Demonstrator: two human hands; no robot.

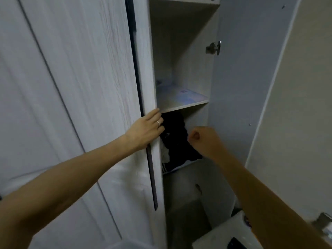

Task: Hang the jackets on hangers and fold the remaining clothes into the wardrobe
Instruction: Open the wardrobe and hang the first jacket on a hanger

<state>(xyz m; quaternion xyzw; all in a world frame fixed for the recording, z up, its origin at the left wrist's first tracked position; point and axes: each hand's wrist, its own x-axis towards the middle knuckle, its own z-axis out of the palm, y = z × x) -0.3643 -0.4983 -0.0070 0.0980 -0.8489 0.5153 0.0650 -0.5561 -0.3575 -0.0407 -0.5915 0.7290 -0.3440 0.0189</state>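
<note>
Stowing stage, seemingly: left hand [146, 129] flat on wardrobe [89, 69] edge, right hand [202, 139] fisted and empty beside dark clothes [177, 141] on lower shelf; next, probably fetch another garment.

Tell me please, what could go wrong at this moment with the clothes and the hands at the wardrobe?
1. The dark clothes hang over the front edge of their shelf, so they may slide out.
2. The left hand rests on the closed door's edge; fingers could be pinched if the open door swings shut.
3. The right hand is fisted near the pile and may drag it.
</note>
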